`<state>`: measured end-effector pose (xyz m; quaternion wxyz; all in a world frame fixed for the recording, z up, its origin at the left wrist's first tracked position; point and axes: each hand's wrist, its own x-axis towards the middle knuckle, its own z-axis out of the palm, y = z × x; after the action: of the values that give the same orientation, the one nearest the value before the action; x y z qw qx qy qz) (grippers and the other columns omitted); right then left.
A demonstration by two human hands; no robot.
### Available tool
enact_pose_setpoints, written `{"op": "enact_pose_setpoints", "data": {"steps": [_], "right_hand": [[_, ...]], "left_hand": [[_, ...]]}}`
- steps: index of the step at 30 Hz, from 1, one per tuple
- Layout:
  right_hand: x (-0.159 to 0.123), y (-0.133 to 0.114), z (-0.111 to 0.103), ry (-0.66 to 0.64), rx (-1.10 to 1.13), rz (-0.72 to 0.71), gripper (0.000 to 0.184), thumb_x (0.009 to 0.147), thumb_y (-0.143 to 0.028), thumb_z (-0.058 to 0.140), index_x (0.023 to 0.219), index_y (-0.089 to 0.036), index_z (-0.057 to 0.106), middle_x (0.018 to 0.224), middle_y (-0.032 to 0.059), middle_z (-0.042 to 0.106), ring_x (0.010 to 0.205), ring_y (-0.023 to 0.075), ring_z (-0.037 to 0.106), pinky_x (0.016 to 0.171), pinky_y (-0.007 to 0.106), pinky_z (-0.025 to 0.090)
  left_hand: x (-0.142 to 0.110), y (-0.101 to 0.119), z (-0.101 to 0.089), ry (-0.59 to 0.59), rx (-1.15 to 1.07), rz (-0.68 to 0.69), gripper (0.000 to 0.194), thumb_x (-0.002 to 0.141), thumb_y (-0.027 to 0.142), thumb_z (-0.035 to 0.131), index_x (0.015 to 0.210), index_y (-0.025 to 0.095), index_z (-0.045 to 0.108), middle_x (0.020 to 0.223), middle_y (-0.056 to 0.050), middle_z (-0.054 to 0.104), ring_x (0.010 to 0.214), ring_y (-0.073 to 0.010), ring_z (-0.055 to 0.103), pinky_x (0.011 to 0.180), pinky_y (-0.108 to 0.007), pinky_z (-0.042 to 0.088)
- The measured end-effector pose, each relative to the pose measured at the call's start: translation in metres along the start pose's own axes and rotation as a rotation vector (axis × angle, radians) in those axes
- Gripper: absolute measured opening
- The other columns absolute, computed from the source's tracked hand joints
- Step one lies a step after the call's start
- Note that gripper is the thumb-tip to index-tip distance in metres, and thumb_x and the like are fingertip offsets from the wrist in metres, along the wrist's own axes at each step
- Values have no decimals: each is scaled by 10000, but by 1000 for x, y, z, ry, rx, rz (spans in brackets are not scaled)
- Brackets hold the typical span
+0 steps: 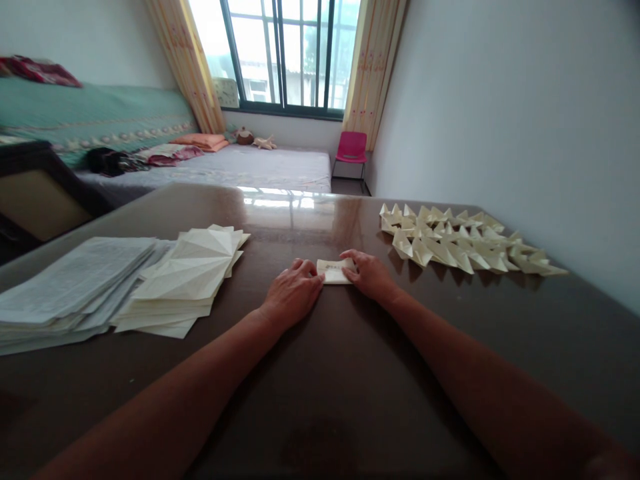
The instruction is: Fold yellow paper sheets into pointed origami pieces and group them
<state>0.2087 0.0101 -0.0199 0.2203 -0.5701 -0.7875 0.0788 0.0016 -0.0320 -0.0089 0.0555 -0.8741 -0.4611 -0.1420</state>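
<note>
A small folded piece of cream paper point(336, 271) lies on the dark brown table point(350, 373) between my hands. My left hand point(294, 292) rests on the table with its fingertips pressed on the paper's left edge. My right hand point(367, 273) presses down on the paper's right edge, fingers bent together over it. Both forearms reach out across the table toward it.
A pile of creased cream sheets point(193, 273) and a stack of printed pages point(75, 283) lie at the left. Several folded paper pieces point(460, 243) are laid in rows at the right by the white wall. Beyond the table are a bed point(240, 167), a pink chair point(351, 150) and a window.
</note>
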Motion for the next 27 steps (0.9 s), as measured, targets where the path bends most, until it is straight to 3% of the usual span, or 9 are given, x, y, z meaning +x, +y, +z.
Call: {"op": "enact_pose_setpoints", "data": {"steps": [4,9,13,15,18,20,23,27], "right_hand": [[0,-1,2,-1,-1,-14,299,830,-280,556,1124,-245,602,1095,40,675,920,194,631,781,280,453],[0,1,2,-3,12,-16,306,850,-278,547,1149,-228,587,1109,47,665,959,190,621,839,286,459],[-3,-9,-16,19,-97,-45,311,910,-326,491,1184,-219,592,1191,81,608,1002,194,590,856,292,458],[-10,-22,-28,47,-248,-91,308,934,-261,434,1189,-225,604,1234,106,579,1117,229,533,891,326,441],[-23,-48,-35,-166,-339,-200,289,921,-206,428,1122,-214,636,1062,117,659,990,227,613,810,319,477],[-32,-62,-32,-291,-358,-194,325,923,-163,379,1127,-150,631,1004,138,690,893,223,657,741,309,504],[-40,-73,-26,-360,-398,-168,399,906,-100,355,1250,-57,553,998,186,699,882,215,678,736,287,519],[-43,-71,-27,-398,-402,-207,375,873,-85,413,1190,-63,612,995,196,705,901,216,685,762,279,524]], "left_hand": [[0,1,4,-4,-38,117,323,948,286,397,1200,220,589,1227,-59,594,1172,-224,488,986,-368,440],[-2,4,6,-59,32,105,350,957,352,385,1274,297,520,1271,-36,576,1189,-238,493,947,-396,457],[-2,7,5,-81,63,81,339,950,354,405,1264,314,525,1292,-40,553,1196,-244,477,927,-401,455],[-2,8,3,-91,70,72,338,947,352,412,1265,322,524,1300,-42,545,1202,-252,467,928,-413,448],[-2,9,-1,-105,70,74,333,948,345,405,1255,324,532,1297,-48,545,1194,-256,468,932,-419,436],[-2,10,-3,-113,72,79,334,947,347,405,1253,322,536,1280,-52,553,1181,-255,474,931,-408,434],[-2,10,-4,-113,83,75,355,943,360,413,1283,338,511,1261,-54,561,1163,-250,483,921,-390,435],[-2,10,-4,-120,110,70,372,954,355,380,1306,329,498,1251,-55,571,1150,-248,499,913,-392,438]]}}
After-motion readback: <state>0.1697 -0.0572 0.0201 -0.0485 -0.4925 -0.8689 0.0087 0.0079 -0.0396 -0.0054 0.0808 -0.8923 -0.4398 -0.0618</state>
